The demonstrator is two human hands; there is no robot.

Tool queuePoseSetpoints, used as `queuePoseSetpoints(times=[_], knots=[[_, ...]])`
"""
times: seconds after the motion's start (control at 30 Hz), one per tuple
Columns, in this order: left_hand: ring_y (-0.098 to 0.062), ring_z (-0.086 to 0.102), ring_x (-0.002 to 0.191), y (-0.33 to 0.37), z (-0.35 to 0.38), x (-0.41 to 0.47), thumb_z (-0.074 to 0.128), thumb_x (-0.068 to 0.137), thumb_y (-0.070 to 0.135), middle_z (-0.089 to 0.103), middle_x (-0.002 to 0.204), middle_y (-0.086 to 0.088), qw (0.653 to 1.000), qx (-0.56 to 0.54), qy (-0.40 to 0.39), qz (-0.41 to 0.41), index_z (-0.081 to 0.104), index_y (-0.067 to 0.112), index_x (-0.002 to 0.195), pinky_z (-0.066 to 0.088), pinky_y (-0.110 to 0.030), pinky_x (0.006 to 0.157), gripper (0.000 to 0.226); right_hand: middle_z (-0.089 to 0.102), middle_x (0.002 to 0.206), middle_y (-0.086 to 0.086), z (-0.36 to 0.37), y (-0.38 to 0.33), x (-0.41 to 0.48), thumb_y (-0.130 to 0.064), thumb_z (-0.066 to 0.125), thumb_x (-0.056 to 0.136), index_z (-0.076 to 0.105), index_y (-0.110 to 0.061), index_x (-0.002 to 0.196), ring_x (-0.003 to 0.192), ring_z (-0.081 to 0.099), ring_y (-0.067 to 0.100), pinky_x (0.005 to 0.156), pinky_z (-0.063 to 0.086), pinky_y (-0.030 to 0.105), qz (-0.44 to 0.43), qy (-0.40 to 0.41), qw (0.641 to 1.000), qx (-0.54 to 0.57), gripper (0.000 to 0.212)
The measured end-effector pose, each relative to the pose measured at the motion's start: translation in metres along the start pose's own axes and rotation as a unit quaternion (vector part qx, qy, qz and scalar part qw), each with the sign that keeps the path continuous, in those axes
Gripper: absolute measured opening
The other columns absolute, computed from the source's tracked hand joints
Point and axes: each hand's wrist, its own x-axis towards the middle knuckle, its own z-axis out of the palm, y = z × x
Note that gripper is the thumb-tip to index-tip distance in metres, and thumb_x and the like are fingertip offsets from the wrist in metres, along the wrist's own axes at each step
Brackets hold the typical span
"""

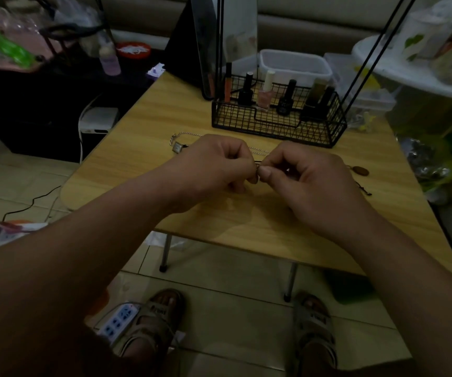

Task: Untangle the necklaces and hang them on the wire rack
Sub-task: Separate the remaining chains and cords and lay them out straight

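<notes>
Head view. Wooden table [246, 221], both hands low over its middle. Left hand [214, 164] and right hand [309, 180] meet fingertip to fingertip, fingers curled, each pinching the same small stretch of necklace [258, 164]. A thin silver chain [189, 134] trails off toward 10 o'clock from the left hand and ends at a square pendant [178, 146] lying on the table. Brown oval pendant [360, 170] at 3 o'clock of the right hand. Black wire rack [276, 126] at 12 o'clock, with bottles [246, 89] in its basket.
</notes>
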Motion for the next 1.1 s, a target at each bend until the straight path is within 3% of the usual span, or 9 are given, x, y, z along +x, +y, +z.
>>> queuePoseSetpoints(times=[0.13, 0.27, 0.33, 0.4, 0.5, 0.73, 0.87, 1.0, 1.1], knots=[[-0.014, 0.067, 0.076, 0.001, 0.0, 0.0, 0.066, 0.093, 0.01, 0.074, 0.084, -0.002, 1.0, -0.003, -0.005, 0.0, 0.071, 0.01, 0.086, 0.059, -0.039, 0.085, 0.009, 0.063, 0.081, -0.028, 0.004, -0.002, 0.0, -0.026, 0.069, 0.096, 0.07, -0.029, 0.09, 0.069, 0.057, 0.002, 0.057, 0.04, 0.01, 0.02, 0.028, 0.999, 0.028, 0.007], [-0.015, 0.067, 0.075, -0.001, 0.0, 0.001, 0.064, 0.095, 0.009, 0.073, 0.085, -0.003, 1.0, -0.015, -0.002, 0.002, 0.069, 0.01, 0.088, 0.057, -0.033, 0.078, 0.009, 0.071, 0.086, -0.01, 0.003, -0.001, 0.003, -0.028, 0.068, 0.096, 0.07, -0.029, 0.091, 0.066, 0.059, 0.005, 0.056, 0.044, 0.019, 0.068, 0.021, 0.995, 0.064, 0.006], [-0.014, 0.067, 0.074, -0.002, 0.0, 0.002, 0.064, 0.096, 0.009, 0.072, 0.086, -0.004, 1.0, -0.017, 0.005, 0.007, 0.068, 0.01, 0.09, 0.057, -0.03, 0.075, 0.007, 0.075, 0.088, -0.005, 0.001, -0.003, 0.004, -0.026, 0.067, 0.098, 0.071, -0.027, 0.094, 0.065, 0.061, 0.0, 0.055, 0.045, 0.017, 0.095, 0.001, 0.991, 0.092, 0.006], [-0.016, 0.067, 0.076, -0.004, 0.0, 0.002, 0.065, 0.096, 0.009, 0.074, 0.092, -0.012, 1.0, -0.018, 0.007, 0.011, 0.069, 0.01, 0.092, 0.057, -0.031, 0.076, 0.005, 0.077, 0.087, -0.005, 0.0, -0.004, 0.005, -0.023, 0.065, 0.1, 0.072, -0.022, 0.096, 0.058, 0.059, -0.004, 0.052, 0.042, 0.011, 0.117, -0.013, 0.984, 0.131, 0.009], [-0.018, 0.067, 0.079, -0.005, 0.0, 0.002, 0.066, 0.096, 0.008, 0.074, 0.102, -0.022, 1.0, -0.023, 0.005, 0.012, 0.07, 0.007, 0.096, 0.058, -0.033, 0.08, 0.004, 0.076, 0.082, -0.005, 0.002, -0.004, 0.005, -0.025, 0.063, 0.101, 0.073, -0.019, 0.097, 0.05, 0.048, 0.001, 0.047, 0.038, 0.017, 0.142, -0.017, 0.974, 0.176, 0.012], [-0.015, 0.068, 0.079, -0.008, 0.0, 0.001, 0.068, 0.096, 0.008, 0.077, 0.1, -0.015, 1.0, -0.012, 0.002, 0.014, 0.072, 0.007, 0.098, 0.058, -0.027, 0.077, 0.005, 0.073, 0.075, -0.008, 0.003, -0.004, 0.004, -0.027, 0.064, 0.1, 0.073, -0.021, 0.096, 0.049, 0.045, 0.001, 0.049, 0.036, 0.02, 0.153, -0.013, 0.97, 0.188, 0.012], [-0.018, 0.066, 0.077, -0.009, 0.004, 0.002, 0.067, 0.095, 0.007, 0.074, 0.093, -0.014, 0.999, -0.03, 0.028, 0.014, 0.069, 0.003, 0.098, 0.056, -0.029, 0.071, 0.006, 0.078, 0.084, -0.004, 0.004, -0.005, 0.002, -0.027, 0.063, 0.101, 0.072, -0.022, 0.098, 0.051, 0.048, 0.002, 0.05, 0.038, 0.019, 0.162, -0.019, 0.971, 0.177, 0.011], [-0.016, 0.066, 0.08, -0.007, 0.004, 0.004, 0.063, 0.096, 0.008, 0.07, 0.089, -0.012, 0.998, -0.057, 0.018, -0.022, 0.068, 0.007, 0.094, 0.057, -0.025, 0.072, 0.005, 0.075, 0.08, -0.001, 0.003, -0.007, 0.003, -0.025, 0.058, 0.104, 0.071, -0.016, 0.101, 0.05, 0.044, 0.005, 0.045, 0.036, 0.017, 0.21, -0.052, 0.947, 0.237, 0.016], [-0.016, 0.065, 0.082, -0.006, 0.003, 0.005, 0.062, 0.097, 0.009, 0.07, 0.081, -0.002, 0.993, -0.111, 0.003, -0.048, 0.065, 0.011, 0.086, 0.062, -0.032, 0.08, 0.011, 0.065, 0.073, -0.002, 0.003, -0.006, 0.005, -0.026, 0.053, 0.106, 0.068, -0.015, 0.101, 0.049, 0.041, 0.006, 0.042, 0.033, 0.019, 0.232, -0.074, 0.929, 0.28, 0.02]])
